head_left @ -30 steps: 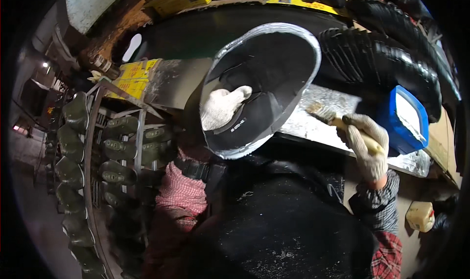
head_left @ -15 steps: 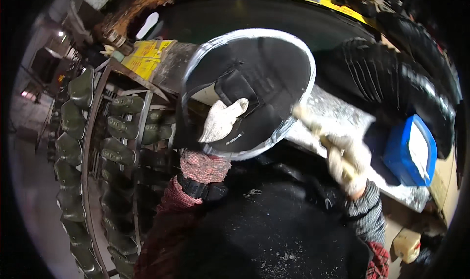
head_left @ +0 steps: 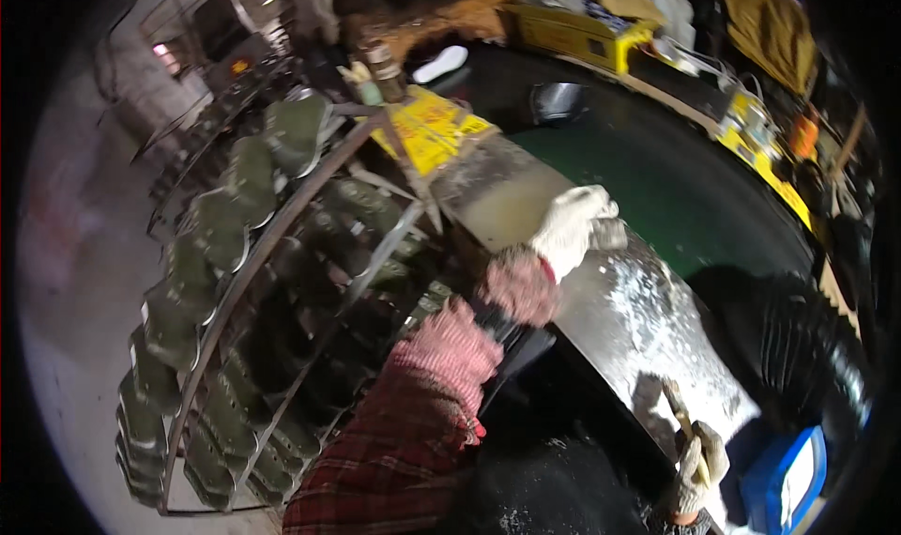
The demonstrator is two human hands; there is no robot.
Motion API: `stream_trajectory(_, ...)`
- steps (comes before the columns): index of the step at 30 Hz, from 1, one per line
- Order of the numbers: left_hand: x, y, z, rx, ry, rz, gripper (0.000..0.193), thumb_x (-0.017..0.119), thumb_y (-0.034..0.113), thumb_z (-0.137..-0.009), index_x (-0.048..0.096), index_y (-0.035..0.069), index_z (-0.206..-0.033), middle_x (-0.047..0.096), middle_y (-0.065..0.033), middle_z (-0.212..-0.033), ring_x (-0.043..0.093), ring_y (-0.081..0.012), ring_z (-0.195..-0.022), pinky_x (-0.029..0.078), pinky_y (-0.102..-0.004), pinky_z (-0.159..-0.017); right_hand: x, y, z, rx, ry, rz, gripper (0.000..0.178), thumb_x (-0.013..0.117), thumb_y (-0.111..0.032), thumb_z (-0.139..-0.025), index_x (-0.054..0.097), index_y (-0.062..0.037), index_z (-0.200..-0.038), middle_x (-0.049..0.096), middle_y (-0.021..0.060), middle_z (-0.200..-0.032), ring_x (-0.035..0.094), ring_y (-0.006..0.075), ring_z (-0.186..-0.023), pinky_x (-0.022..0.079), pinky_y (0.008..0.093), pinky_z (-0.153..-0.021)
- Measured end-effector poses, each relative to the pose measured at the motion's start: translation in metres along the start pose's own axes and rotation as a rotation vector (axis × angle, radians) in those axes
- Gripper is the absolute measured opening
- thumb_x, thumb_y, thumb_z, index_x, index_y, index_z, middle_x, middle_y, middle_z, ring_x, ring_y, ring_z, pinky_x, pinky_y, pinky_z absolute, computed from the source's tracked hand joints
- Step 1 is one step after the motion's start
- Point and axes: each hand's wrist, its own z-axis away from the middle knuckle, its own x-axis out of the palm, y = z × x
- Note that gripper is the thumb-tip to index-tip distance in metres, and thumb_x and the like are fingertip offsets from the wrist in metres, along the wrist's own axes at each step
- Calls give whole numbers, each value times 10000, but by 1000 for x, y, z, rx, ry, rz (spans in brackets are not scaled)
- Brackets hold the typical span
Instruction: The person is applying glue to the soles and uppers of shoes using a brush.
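Observation:
My left hand [head_left: 574, 225], in a white work glove, is over the metal-topped bench with its fingers bent. Against its fingertips is a small greyish block-like piece [head_left: 608, 235], too blurred to name. Lower right, my right hand [head_left: 702, 465], also gloved, is closed round a brush [head_left: 676, 399] with a wooden-looking handle. The brush points up and away over the white-smeared bench top [head_left: 648, 300]. Close beside that hand is a blue tub [head_left: 784, 483] with something white in it.
A metal rack [head_left: 282, 319] of dark green shoe-last-like forms stands at the left. Yellow card [head_left: 427, 127] lies at the bench corner. Behind is a dark green surface [head_left: 648, 192] with a shiny black piece [head_left: 558, 101]. Ribbed black material [head_left: 807, 357] lies right; a yellow box [head_left: 572, 38] stands behind.
The round black piece with a white rim has left my left hand, which has moved right and away. My view has swung left. My right hand keeps the brush, now lower in view.

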Motion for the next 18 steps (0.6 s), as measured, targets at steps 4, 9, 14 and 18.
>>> stream_trajectory(4, -37, 110, 108, 1064, 294, -812, 290, 649, 67, -912, 567, -14, -1178, 640, -103, -1020, 631, -174, -915, 538, -322, -833, 18, -22, -6, -61, -96, 12, 207, 574, -146, -938, 629, 40, -1008, 644, 74, -731, 585, 120, -634, 465, 249, -605)
stream_trajectory(9, -59, 241, 210, 1479, 879, -832, 414, 642, 144, -938, 515, -31, -1291, 632, -145, -1165, 614, -217, -1022, 484, -326, -926, 27, -6, -8, 9, -254, -204, 256, 591, -213, -949, 605, 25, -1042, 635, 51, -751, 560, 120, -640, 460, 247, -619)
stream_trajectory(14, -32, 231, 306, 1646, 1055, -1447, 405, 680, 99, -874, 565, -40, -1236, 645, -170, -1152, 624, -232, -1043, 492, -342, -935, 42, -26, -15, 133, -419, -325, 264, 589, -226, -958, 595, 15, -1064, 629, 42, -770, 547, 112, -644, 452, 240, -617)
stream_trajectory(18, -51, 224, 422, 1871, 1352, -1640, 333, 542, -22, -912, 552, -57, -1243, 584, -173, -1234, 611, -235, -1043, 529, -310, -865, 59, -48, -9, 161, -519, -324, 261, 587, -225, -960, 595, 12, -1068, 626, 38, -769, 540, 106, -635, 449, 237, -608)
